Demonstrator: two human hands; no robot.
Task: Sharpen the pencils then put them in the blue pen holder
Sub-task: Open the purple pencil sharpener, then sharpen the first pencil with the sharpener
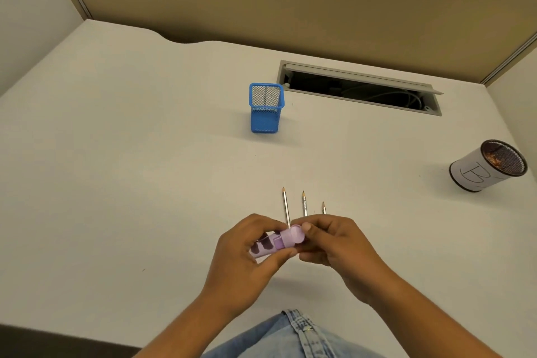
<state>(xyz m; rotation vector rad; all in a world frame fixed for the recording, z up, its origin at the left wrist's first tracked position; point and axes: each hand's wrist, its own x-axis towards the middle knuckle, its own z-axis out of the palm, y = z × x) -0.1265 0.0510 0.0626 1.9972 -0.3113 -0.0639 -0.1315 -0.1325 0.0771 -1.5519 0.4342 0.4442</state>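
Observation:
Three pencils lie side by side on the white desk, tips pointing away from me: a left pencil (285,206), a middle pencil (304,203) and a right pencil (323,208), their near ends hidden behind my hands. My left hand (244,250) grips a purple sharpener (279,243) by its body. My right hand (334,244) pinches the sharpener's rounded lilac end. The blue mesh pen holder (266,109) stands upright farther back, well apart from my hands, with one thin stick-like thing inside it.
A round mesh cup wrapped in white paper (485,167) stands at the right edge with shavings inside. An open cable slot (360,87) lies in the desk behind the holder. Beige partition walls (261,3) close off the back.

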